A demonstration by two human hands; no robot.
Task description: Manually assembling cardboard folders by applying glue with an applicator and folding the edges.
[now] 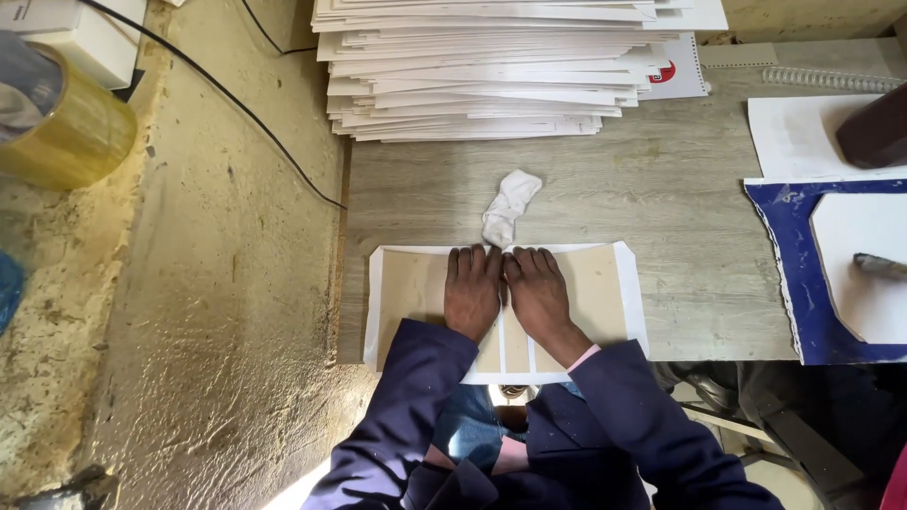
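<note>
Both your hands lie flat, palms down, side by side on the folded sheet (505,302). Your left hand (472,293) and right hand (540,295) touch at the thumbs over the sheet's centre strip. Neither hand grips anything; the fingers are extended and pressing, which holds the 2 tan side panels down against the white cover.

The sheet sits at the near edge of the grey wooden table (680,227), square to you, so the fold runs straight away from your body.

Just beyond your fingertips lies a crumpled white cloth (510,203), within reach.

Farther back, a tall stack of white sheets (491,71) stands against the table's far side. To the right lies a blue-edged card (803,274).
</note>
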